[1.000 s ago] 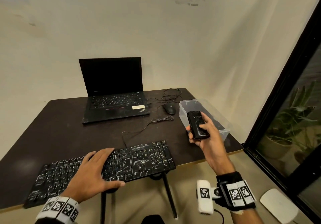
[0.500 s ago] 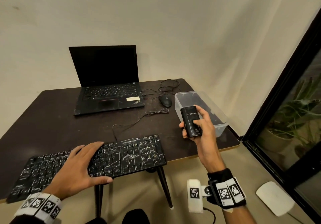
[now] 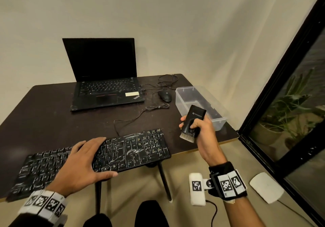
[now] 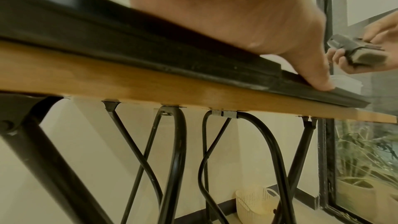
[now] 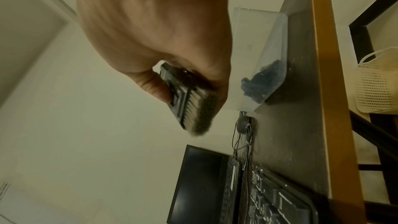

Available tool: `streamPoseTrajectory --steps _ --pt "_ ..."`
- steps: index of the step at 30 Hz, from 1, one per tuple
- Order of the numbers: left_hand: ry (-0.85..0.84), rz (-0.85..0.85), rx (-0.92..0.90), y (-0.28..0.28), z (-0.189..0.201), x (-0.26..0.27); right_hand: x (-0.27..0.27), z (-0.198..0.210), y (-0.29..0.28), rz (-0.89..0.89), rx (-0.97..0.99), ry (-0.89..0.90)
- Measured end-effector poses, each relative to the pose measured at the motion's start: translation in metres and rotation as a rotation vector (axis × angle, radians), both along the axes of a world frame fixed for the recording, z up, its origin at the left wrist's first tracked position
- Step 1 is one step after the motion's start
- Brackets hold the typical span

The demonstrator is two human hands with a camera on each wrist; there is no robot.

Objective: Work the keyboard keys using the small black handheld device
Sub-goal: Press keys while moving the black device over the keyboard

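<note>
While both hands show in the head view:
left hand [image 3: 82, 163]: flat, fingers straight, pressing on the keyboard [image 3: 137, 149]; thumb at its near edge
right hand [image 3: 202, 130]: fingers curled round the black device [image 3: 192, 119], held in the air, right of the keyboard, bristles [image 3: 187, 136] down
keyboard: near table [image 3: 52, 114] edge
clear bin [image 3: 198, 100]: behind the right hand
laptop [image 3: 105, 79], mouse [image 3: 165, 96]: far side

An open black laptop [image 3: 105, 84] with a dark screen stands at the rear of the dark bench [image 3: 44, 112], beside a black corded mouse [image 3: 165, 96] and a clear plastic container [image 3: 198, 100], with a cream basket [image 4: 255, 201] beneath.
</note>
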State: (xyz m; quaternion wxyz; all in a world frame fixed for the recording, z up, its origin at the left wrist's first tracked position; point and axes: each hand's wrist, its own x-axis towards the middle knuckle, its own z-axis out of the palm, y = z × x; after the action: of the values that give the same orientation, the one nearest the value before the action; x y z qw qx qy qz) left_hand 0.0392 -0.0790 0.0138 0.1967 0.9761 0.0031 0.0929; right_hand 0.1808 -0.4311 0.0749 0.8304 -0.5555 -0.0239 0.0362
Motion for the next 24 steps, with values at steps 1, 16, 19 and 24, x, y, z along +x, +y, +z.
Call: streamPoseTrajectory --steps 1,16,19,24 --pt "-0.004 -0.005 0.004 0.0 0.0 -0.001 0.0 -0.001 0.003 0.011 -0.018 0.01" --pt "-0.002 -0.111 0.091 -0.036 0.004 0.022 -0.001 0.003 0.038 0.105 -0.549 -0.149" --pt "0.013 -0.125 0.125 -0.055 -0.009 0.035 0.0 0.003 0.039 0.064 -0.606 -0.237" --pt "-0.04 -0.093 0.165 -0.052 -0.028 0.04 0.003 0.0 0.027 -0.018 -0.607 -0.245"
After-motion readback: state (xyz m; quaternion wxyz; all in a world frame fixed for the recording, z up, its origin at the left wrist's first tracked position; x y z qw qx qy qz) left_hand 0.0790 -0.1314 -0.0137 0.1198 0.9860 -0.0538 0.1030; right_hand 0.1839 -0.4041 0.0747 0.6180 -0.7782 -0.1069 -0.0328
